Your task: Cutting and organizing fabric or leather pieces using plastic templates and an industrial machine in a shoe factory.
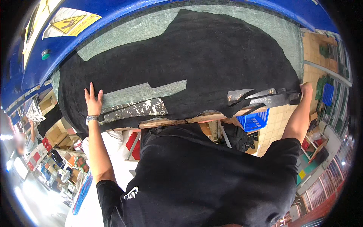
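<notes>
In the head view, we see a black sheet spread across a pale green work surface, beneath a blue machine. Our left hand lies on the sheet's left part, fingers spread wide. Our right hand is curled at its right edge; whether it grips the material, we cannot quite tell. A blue crate sits below.

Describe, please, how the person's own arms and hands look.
Both arms are bare below the short sleeves of a black shirt with a small white mark. The left hand has a silver-coloured metal band at its wrist; neither it nor the right hand wears a glove.
</notes>
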The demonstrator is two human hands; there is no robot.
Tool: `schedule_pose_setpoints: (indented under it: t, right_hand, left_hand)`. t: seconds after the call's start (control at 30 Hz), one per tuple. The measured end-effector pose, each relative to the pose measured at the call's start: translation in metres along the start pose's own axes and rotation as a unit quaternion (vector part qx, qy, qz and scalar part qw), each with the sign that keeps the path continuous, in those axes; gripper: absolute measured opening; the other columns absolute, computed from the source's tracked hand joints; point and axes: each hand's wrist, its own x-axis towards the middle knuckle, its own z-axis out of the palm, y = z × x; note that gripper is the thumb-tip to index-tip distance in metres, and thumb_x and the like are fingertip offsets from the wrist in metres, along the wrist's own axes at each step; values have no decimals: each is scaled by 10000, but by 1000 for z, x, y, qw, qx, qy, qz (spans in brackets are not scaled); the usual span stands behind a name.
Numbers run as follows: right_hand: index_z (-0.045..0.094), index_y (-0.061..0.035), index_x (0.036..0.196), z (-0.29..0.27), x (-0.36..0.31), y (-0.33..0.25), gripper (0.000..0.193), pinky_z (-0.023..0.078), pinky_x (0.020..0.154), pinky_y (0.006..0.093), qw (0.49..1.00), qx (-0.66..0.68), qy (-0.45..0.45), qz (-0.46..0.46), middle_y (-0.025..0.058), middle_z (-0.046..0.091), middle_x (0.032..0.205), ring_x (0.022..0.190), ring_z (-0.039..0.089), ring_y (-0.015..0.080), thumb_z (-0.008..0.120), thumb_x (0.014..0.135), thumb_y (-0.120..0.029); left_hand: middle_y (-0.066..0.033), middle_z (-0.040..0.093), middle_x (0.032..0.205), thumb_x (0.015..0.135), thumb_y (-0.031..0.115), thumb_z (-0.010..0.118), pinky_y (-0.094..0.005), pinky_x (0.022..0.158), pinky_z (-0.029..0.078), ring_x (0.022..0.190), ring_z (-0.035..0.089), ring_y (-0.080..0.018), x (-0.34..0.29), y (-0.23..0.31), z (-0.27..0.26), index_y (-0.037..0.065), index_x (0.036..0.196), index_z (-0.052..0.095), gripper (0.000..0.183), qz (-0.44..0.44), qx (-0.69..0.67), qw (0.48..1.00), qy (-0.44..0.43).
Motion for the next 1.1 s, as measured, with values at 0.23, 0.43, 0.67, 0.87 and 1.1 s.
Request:
schedule_pose_setpoints:
  t: [0.23, 0.43, 0.67, 0.87, 1.1]
  right_hand:
    - [691, -15, 1099, -125, -83, -270, 488, 522, 884, 414, 884, 256, 172, -353, 201, 708, 1059, 1003, 682, 357, 687, 923, -471]
    - [603, -15, 936, -149, -149, -392, 411, 490, 833, 416, 783, 299, 184, -514, 144, 609, 910, 920, 605, 356, 725, 898, -405]
    - [481, 3, 843, -142, -128, -379, 380, 438, 732, 426, 832, 261, 91, -481, 170, 534, 849, 792, 525, 352, 713, 927, -287]
    - [604, -31, 1139, -167, -190, -415, 345, 491, 934, 436, 806, 225, 237, -493, 179, 627, 1184, 1104, 601, 382, 735, 907, -250]
    - [485, -171, 1461, -201, -440, -558, 660, 305, 1134, 606, 597, 236, 230, -731, 146, 395, 1555, 1421, 367, 402, 705, 890, -416]
  left_hand:
    - [-370, 210, 1579, 967, 474, 619, -516, 1196, 257, 1467, 233, -523, -7, -8, 0, 294, 1590, 279, 732, -18, 20, 1000, 5]
    - [-374, 239, 1566, 946, 496, 646, -483, 1180, 303, 1467, 267, -490, -20, -5, -10, 264, 1571, 333, 737, -28, -9, 999, -28]
    - [-398, 247, 1548, 938, 453, 675, -447, 1174, 318, 1456, 287, -495, -83, -22, -9, 222, 1556, 369, 727, -94, -59, 994, 11]
    - [-343, 320, 1542, 935, 365, 699, -453, 1151, 352, 1425, 355, -466, -164, -36, -14, 172, 1507, 452, 652, -147, -91, 980, 98]
    - [-333, 377, 1507, 926, 348, 704, -452, 1138, 366, 1379, 407, -470, -265, -71, 40, 91, 1453, 506, 618, -249, -137, 954, 91]
